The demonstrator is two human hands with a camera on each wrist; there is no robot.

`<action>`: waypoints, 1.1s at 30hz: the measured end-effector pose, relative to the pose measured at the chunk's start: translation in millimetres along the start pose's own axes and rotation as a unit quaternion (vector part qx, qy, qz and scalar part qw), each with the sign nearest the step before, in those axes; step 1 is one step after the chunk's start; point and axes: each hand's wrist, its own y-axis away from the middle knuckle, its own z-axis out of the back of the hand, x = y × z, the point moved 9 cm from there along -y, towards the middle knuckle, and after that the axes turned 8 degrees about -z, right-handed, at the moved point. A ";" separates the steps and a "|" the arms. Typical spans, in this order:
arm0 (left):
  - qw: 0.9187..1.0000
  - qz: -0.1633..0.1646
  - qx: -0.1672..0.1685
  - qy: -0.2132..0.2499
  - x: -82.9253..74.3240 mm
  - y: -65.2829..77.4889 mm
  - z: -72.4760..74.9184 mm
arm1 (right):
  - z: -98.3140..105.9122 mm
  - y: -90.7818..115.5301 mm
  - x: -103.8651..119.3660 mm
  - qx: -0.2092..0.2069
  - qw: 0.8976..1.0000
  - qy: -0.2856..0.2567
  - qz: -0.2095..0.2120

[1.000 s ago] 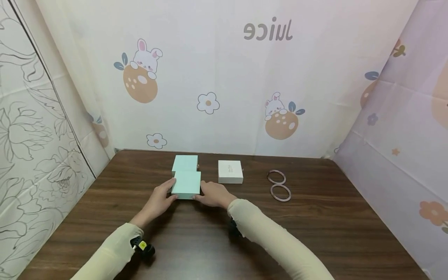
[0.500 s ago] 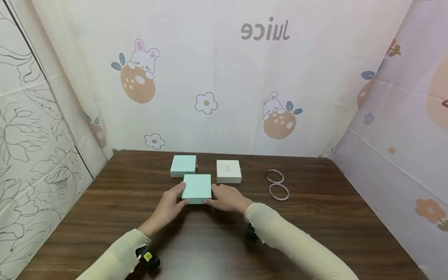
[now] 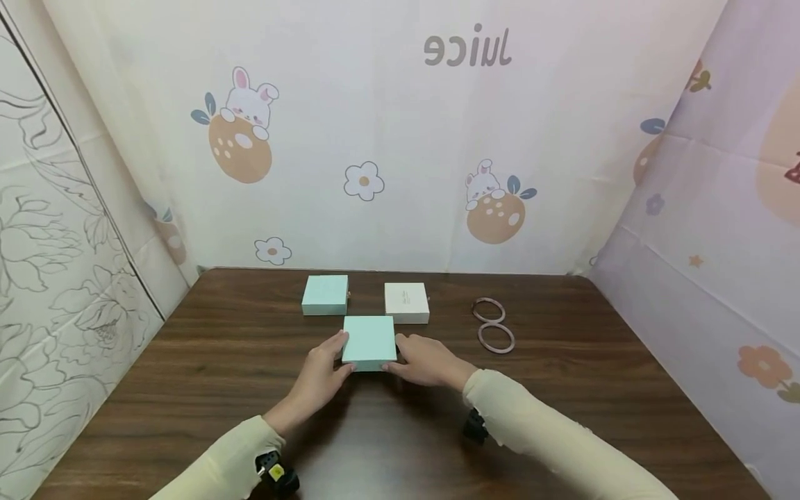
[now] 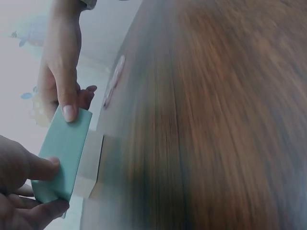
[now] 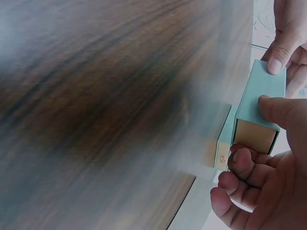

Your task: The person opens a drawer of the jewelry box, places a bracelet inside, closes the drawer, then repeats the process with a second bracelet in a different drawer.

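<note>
Both hands hold one square mint-green box (image 3: 370,339) between them, its lid face up. The left hand (image 3: 314,378) pinches its left side, thumb on the near face in the left wrist view. On the other side the right hand (image 3: 430,360) grips it; in the right wrist view its thumb presses the mint near face (image 5: 256,100), with a tan end (image 5: 253,135) showing below. The box is lifted over the table. Behind it, a second mint-green box (image 3: 325,294) lies at left and a white box (image 3: 406,303) with small print lies close behind, right.
Two pale pinkish rings (image 3: 496,338) lie touching on the table, right of the white box. The dark wood table (image 3: 562,389) ends at a patterned curtain (image 3: 412,139) at the back. Curtains also hang at both sides.
Both hands have carried the mint-green box right and towards the person, from overlapping the second mint-green box to in front of the gap and the white box. The other things stay put.
</note>
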 end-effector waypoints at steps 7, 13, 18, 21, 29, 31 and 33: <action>1.000 -0.011 0.005 -0.002 -10.9 -1.3 -13.9 | 1.1 13.6 -13.2 -0.003 1.000 -0.009 -0.007; 1.000 -0.015 0.019 0.002 -17.8 -2.0 -28.4 | 2.3 24.6 -23.3 -0.004 1.000 -0.007 -0.011; 0.999 -0.014 0.037 0.011 -21.3 -2.3 -41.2 | 0.4 32.1 -33.4 0.003 1.000 -0.011 -0.018; 0.999 -0.014 0.045 0.015 -23.4 -2.7 -47.2 | -1.2 35.6 -39.3 0.008 1.000 -0.012 -0.023; 0.998 -0.016 0.058 0.018 -26.2 0.8 -58.6 | -8.0 41.0 -49.4 0.016 0.999 -0.014 -0.032; 0.998 -0.014 0.062 0.018 -25.5 2.3 -61.2 | -10.0 41.5 -50.6 0.015 0.999 -0.011 -0.031; 0.997 -0.011 0.067 0.019 -24.7 3.9 -63.7 | -11.9 42.1 -51.6 0.014 0.999 -0.010 -0.030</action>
